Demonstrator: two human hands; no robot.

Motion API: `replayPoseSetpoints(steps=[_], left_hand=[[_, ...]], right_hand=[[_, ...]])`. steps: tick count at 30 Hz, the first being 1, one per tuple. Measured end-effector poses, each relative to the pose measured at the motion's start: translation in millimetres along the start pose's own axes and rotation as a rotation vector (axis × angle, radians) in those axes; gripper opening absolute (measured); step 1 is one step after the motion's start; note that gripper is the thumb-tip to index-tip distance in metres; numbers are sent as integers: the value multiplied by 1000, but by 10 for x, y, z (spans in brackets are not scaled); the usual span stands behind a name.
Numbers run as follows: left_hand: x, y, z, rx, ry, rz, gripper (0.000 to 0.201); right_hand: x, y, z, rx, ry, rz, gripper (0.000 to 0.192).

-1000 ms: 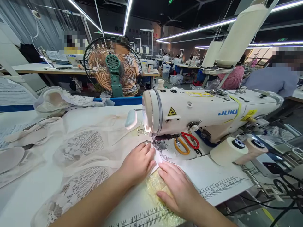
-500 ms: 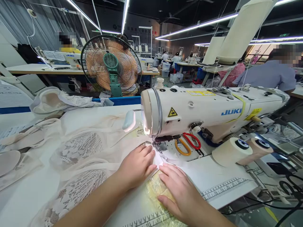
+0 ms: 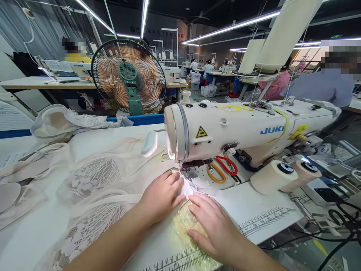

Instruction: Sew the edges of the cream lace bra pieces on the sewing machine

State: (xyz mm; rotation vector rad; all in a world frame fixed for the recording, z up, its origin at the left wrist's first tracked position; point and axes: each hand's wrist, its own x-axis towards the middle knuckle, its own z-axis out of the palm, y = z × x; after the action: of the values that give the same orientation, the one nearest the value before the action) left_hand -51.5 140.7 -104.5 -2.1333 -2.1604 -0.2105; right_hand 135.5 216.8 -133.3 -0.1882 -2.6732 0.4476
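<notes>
My left hand (image 3: 162, 196) lies flat on pale lace fabric (image 3: 93, 177), fingertips close to the presser foot (image 3: 188, 174) of a white JUKI sewing machine (image 3: 248, 130). Just to its right, my right hand (image 3: 216, 225) presses palm-down on a yellowish lace piece (image 3: 183, 220) on the table. Both hands hold the cloth flat with fingers together and grip nothing. The fabric runs under the needle area between my fingertips.
Red and orange scissors (image 3: 222, 169) rest on the machine bed. Two thread cones (image 3: 282, 175) lie at the right. A green fan (image 3: 128, 77) stands behind the table. Foam cups (image 3: 9, 194) lie at far left. Other people work at tables behind.
Both hands stay in place on the cloth. The view has shifted slightly, so everything sits a little lower-left in frame.
</notes>
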Motion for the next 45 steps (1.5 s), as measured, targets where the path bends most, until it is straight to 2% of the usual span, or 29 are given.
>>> replayPoseSetpoints(steps=[8,16,22,26,29,36,45], left_hand=[[18,-11,16,2,-7,-35,35],[59,-72,9,31,-10,8,34],[57,-68,-38,106,57,94,38],[-25,41,-63,110,99,220,29],[-107,78,-31,115,119,298,30],[-129,-45,56,105,134,372,31],[-10,-212,18,77,90,336,35]], right_hand=[[8,17,9,41,-37,69,43],[17,18,5,31,-88,100,44],[30,30,-2,41,-110,94,45],[24,43,18,51,-56,88,44],[20,44,21,65,-35,92,42],[24,31,-16,84,-49,105,42],[25,43,-17,117,-54,129,38]])
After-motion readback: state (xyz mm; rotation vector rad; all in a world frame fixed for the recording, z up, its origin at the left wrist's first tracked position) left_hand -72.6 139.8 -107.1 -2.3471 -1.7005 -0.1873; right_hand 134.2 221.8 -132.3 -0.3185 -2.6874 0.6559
